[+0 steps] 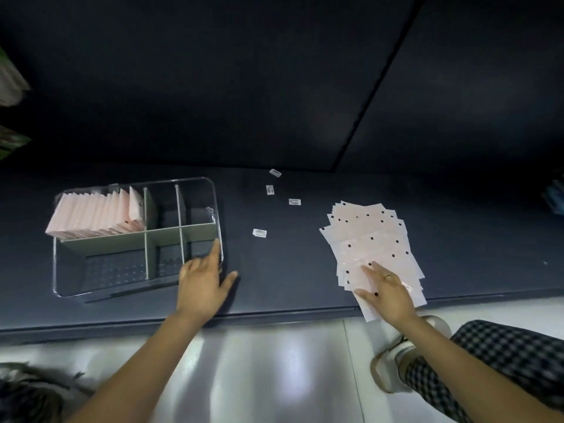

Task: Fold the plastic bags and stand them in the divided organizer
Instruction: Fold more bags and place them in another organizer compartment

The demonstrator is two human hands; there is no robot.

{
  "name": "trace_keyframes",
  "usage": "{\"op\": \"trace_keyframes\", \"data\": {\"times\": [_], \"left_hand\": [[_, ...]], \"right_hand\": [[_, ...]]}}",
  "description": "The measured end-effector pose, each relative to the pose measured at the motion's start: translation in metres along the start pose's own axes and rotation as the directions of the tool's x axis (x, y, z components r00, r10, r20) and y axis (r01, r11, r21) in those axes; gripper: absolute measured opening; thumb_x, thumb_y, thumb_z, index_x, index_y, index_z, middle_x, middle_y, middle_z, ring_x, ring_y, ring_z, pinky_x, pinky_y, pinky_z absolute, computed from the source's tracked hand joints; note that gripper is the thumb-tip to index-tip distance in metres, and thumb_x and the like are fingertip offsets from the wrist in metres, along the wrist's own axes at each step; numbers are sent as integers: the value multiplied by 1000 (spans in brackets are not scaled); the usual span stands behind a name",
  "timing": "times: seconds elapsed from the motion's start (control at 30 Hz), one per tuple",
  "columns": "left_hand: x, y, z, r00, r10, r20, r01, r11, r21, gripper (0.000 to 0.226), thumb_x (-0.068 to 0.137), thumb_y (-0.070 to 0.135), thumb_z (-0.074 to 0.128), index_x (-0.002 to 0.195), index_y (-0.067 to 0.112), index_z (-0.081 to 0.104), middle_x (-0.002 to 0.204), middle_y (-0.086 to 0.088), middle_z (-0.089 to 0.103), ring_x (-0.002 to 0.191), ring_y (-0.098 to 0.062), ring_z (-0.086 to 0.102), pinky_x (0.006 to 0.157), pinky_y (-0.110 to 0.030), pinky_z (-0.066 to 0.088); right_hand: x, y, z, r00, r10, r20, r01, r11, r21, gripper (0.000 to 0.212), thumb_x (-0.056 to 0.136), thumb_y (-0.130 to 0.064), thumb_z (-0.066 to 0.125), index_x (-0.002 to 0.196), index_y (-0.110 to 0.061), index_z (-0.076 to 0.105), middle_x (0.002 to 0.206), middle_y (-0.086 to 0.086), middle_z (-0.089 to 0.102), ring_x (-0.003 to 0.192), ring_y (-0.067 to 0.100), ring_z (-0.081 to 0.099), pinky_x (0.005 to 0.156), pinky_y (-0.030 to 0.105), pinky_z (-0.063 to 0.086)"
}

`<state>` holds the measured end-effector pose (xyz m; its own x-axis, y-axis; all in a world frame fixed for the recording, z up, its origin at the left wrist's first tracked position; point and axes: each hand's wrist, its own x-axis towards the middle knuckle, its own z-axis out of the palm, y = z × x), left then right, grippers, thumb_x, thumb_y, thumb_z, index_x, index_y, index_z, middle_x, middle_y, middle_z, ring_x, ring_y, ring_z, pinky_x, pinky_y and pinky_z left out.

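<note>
Resting flat on loose bags [370,239], R hand [389,290] fingers spread; L hand [201,280] fingers apart touching organizer [137,236]; labels [259,232] between.

Looks like my packing workroom: dark matte worktable [274,141], loose barcode stickers [259,233], shiny pale floor [274,361].

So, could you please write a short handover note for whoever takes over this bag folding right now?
Left hand: open, fingertips touching the organizer at its near right corner.
Right hand: open, pressing flat on the loose pile of unfolded bags.
Done: a row of folded bags stands in the far left compartment.
Left: fold the pile and fill the other compartments, which look empty.
</note>
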<state>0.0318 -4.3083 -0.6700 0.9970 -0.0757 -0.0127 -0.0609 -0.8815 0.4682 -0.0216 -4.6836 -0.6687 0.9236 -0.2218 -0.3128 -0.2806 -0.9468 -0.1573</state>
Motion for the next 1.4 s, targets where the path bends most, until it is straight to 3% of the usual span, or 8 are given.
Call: {"op": "trace_keyframes", "data": {"times": [0.33, 0.43, 0.53, 0.7, 0.9, 1.17, 1.27, 1.4], "left_hand": [[-4, 25, 7, 993, 80, -92, -81, 997, -6, 65, 85, 24, 68, 139, 3, 40, 122, -17, 58, 115, -39, 48, 99, -50, 35], [-15, 50, 2, 891, 356, -280, -346, 934, 85, 47, 86, 11, 61, 130, -1, 50, 129, -23, 51, 117, -39, 46, 100, -51, 40], [-31, 87, 13, 843, 537, 16, -536, 842, -63, 56, 83, 17, 68, 135, 9, 49, 136, -12, 50, 119, -32, 52, 97, -42, 46], [-48, 98, 33, 936, 156, 316, -7, 905, -426, 74, 86, 21, 67, 147, 31, 26, 137, 4, 43, 120, -15, 50, 97, -30, 43], [-42, 90, 27, 903, 35, 427, 255, 758, -601, 31, 82, 5, 70, 108, 20, 63, 56, 12, 51, 60, -15, 40, 57, -16, 39], [-46, 86, 10, 710, -185, 679, 704, 191, -684, 18, 92, 5, 57, 105, -6, 63, 95, -17, 70, 78, -22, 70, 65, -24, 58], [-44, 82, 4, 628, -174, 758, 748, -135, -650, 16, 93, 9, 56, 96, -5, 63, 78, -12, 72, 62, -16, 70, 57, -21, 56], [-43, 79, -2, 538, -164, 827, 688, -481, -543, 19, 94, 10, 54, 86, -6, 62, 82, -15, 70, 66, -21, 70, 56, -26, 59]], "right_hand": [[9, -18, 0, 960, -117, -255, 153, 980, 128, 33, 99, -28, 45, 121, -12, 64, 132, 4, 58, 124, 23, 49, 104, 33, 38], [9, -45, -1, 934, -230, -272, 260, 963, 78, 33, 100, -28, 43, 123, -15, 63, 136, 4, 54, 128, 23, 46, 107, 33, 35], [4, -78, 4, 907, -350, -235, 372, 927, 55, 33, 98, -31, 45, 119, -17, 66, 135, 4, 56, 126, 23, 47, 104, 32, 36], [-13, -118, 17, 901, -424, -89, 432, 896, 107, 36, 99, -35, 40, 119, -15, 64, 126, 6, 61, 115, 29, 51, 95, 36, 41], [-27, -128, 22, 884, -444, 145, 418, 891, 177, 40, 102, -35, 30, 115, -15, 62, 120, 3, 60, 109, 26, 48, 94, 39, 41], [-10, -78, -24, 903, -348, 254, 118, 767, 630, 30, 99, -20, 45, 122, -10, 61, 129, 0, 58, 120, 12, 51, 97, 12, 38], [-2, -50, -33, 892, -374, 255, 201, 832, 517, 57, 89, 13, 42, 135, -18, 49, 138, -3, 48, 130, 14, 42, 97, 6, 30], [-8, -43, -24, 828, -479, 292, 385, 863, 327, 79, 79, -3, 70, 145, -27, 33, 137, -12, 36, 128, 6, 32, 106, 14, 24]]}}
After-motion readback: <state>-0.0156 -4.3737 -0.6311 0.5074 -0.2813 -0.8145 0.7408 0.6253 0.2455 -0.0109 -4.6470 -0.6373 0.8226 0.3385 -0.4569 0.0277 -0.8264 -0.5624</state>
